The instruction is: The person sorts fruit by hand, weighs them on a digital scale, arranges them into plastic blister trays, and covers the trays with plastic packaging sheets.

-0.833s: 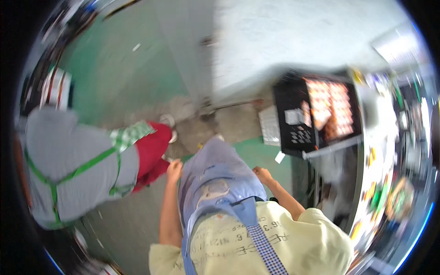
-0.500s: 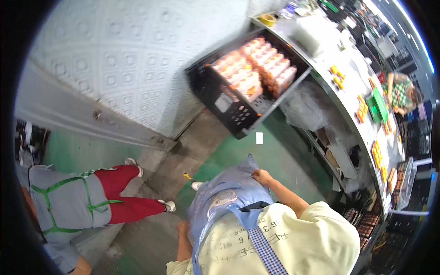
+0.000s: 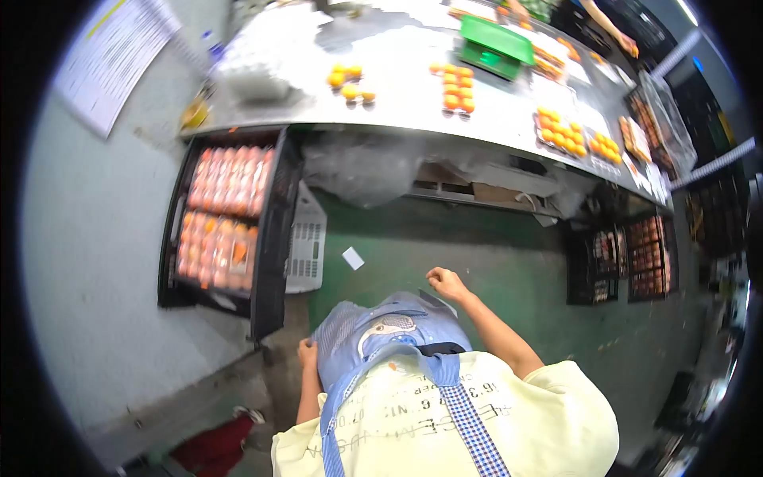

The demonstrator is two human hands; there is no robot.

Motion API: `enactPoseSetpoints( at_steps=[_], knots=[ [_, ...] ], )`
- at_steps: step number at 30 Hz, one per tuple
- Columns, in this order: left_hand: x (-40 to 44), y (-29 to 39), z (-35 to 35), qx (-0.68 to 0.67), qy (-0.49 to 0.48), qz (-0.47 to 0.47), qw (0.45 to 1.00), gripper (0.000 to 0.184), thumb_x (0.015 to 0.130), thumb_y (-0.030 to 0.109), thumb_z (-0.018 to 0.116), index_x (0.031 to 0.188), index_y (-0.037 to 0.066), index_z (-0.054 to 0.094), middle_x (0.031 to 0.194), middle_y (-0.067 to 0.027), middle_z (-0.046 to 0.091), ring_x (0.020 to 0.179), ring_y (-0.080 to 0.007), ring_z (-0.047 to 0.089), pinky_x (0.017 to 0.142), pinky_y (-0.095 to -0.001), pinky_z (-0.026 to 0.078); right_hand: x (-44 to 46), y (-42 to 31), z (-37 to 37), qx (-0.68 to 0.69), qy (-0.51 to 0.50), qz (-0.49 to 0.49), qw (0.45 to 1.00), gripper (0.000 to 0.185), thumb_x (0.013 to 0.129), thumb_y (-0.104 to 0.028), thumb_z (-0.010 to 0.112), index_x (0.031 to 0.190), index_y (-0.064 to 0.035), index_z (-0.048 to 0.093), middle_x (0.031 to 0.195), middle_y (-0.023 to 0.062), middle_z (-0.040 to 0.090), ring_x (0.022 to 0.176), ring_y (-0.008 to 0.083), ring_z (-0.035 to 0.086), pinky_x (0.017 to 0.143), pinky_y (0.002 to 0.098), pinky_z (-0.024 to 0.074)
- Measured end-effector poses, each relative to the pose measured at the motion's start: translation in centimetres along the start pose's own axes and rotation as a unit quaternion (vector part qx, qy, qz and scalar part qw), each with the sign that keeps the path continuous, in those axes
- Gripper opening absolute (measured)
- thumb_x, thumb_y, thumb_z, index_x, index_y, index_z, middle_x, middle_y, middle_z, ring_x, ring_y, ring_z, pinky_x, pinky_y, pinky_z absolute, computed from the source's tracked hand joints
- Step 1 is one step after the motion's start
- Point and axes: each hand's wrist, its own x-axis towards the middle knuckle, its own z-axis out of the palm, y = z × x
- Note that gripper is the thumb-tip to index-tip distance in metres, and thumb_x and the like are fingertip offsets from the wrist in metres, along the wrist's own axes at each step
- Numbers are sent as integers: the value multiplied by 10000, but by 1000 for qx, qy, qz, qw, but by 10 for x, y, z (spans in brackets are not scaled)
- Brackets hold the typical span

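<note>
And here's the right hand (image 3: 447,282), out ahead of the body, its fingers bent inward in a loose curl, nothing showing in them, though how tightly they close you can't tell from here. Down at the other side, the left hand (image 3: 307,352) sits against the edge of the blue apron (image 3: 389,322), fingers bent; whether they pinch the cloth, you can't tell. What a swing of the view! Half a second ago the door and a co-worker's whole legs fill the left; now just a bit of red trousers (image 3: 213,447) shows at the lower left, and the table (image 3: 397,48) stretches across the front. The right hand, at the apron's side then, is now just beyond its front edge. So the apron lies between the two hands, beside the left and just behind the right. Well apart, ahead and to the left, stands the black crate (image 3: 269,246) with its packs of fruit (image 3: 218,250), while orange fruit (image 3: 457,89) and a green box (image 3: 494,48) sit up on the table.
</note>
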Motion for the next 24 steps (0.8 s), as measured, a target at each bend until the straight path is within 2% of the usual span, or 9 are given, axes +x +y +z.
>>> enactPoseSetpoints(
  at_steps=[1,3,6,7,8,10,15,21,24],
  knots=[
    [-10,81,-23,111,33,-1,993,368,806,237,661,1125,59,622,1123,-182,615,1082,-313,565,940,-386,441,-4,-2,-20,15,13,18,1000,258,847,-157,559,1052,-14,625,888,118,674,817,200,645,751,339,515],
    [6,176,-35,81,-15,70,994,428,790,285,676,1147,64,593,1183,-213,558,1179,-359,477,992,-421,391,-3,-3,-56,75,38,34,996,256,840,-169,569,1043,-28,638,927,142,681,878,240,655,790,351,510],
    [54,260,-12,-16,-79,266,960,375,836,171,634,1169,11,573,1020,-181,660,908,-308,643,801,-361,507,4,14,-80,135,64,90,985,253,836,-178,581,1037,-37,643,931,145,689,888,244,664,800,346,510],
    [59,297,-1,-127,-195,159,959,340,865,162,617,1168,13,575,992,-135,667,862,-218,646,734,-311,515,2,20,-95,141,73,117,980,251,836,-177,580,1035,-38,644,926,140,690,881,241,666,797,345,510],
    [46,350,-7,-146,-247,139,948,328,885,173,609,1172,17,573,997,-108,656,846,-153,631,698,-271,508,8,28,-96,153,80,139,975,250,836,-177,580,1034,-39,645,922,135,691,875,238,667,794,344,511],
    [54,421,11,-206,-308,176,912,327,892,176,610,1180,27,569,1019,-106,646,837,-155,629,698,-266,506,17,53,-98,168,108,163,966,248,835,-174,581,1033,-41,646,919,126,694,867,229,670,787,340,514],
    [11,622,55,-145,-419,304,843,308,919,184,588,1178,20,561,1081,-114,633,907,-169,630,768,-274,506,10,101,-143,196,193,265,924,209,866,-126,565,1035,-20,625,840,66,669,699,133,623,665,285,515],
    [-32,779,143,36,-533,464,707,266,898,172,595,1122,27,595,957,-104,662,834,-160,627,768,-292,503,48,111,-211,314,358,218,852,174,893,-98,556,1032,-9,613,800,50,631,652,106,577,604,250,474],
    [-60,838,186,89,-539,479,687,271,910,170,584,1139,25,586,981,-95,646,830,-143,610,773,-274,496,57,108,-277,380,420,174,805,170,909,-91,550,1047,-10,607,808,46,629,658,95,567,597,235,459]
  ],
)
